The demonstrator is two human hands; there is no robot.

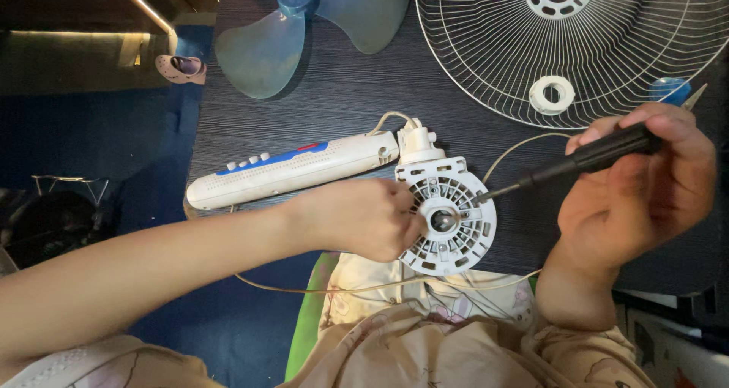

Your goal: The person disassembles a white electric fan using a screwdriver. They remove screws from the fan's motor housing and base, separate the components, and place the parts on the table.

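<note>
A white round fan motor housing (448, 240) with a metal shaft in its middle lies at the near edge of the dark table, joined to a long white fan body (292, 169) with blue buttons. My left hand (364, 219) rests against the housing's left side, fingers pinched near the shaft. In my right hand (638, 190) is a black-handled screwdriver (585, 159), held slanted with its tip on the housing's upper right face.
A white wire fan guard (486, 46) lies at the back right with a white ring nut (552, 94) on it. A translucent blue fan blade (262, 50) lies at the back left. A thin cord (364, 288) loops over my lap. A pink slipper (181, 67) sits on the floor.
</note>
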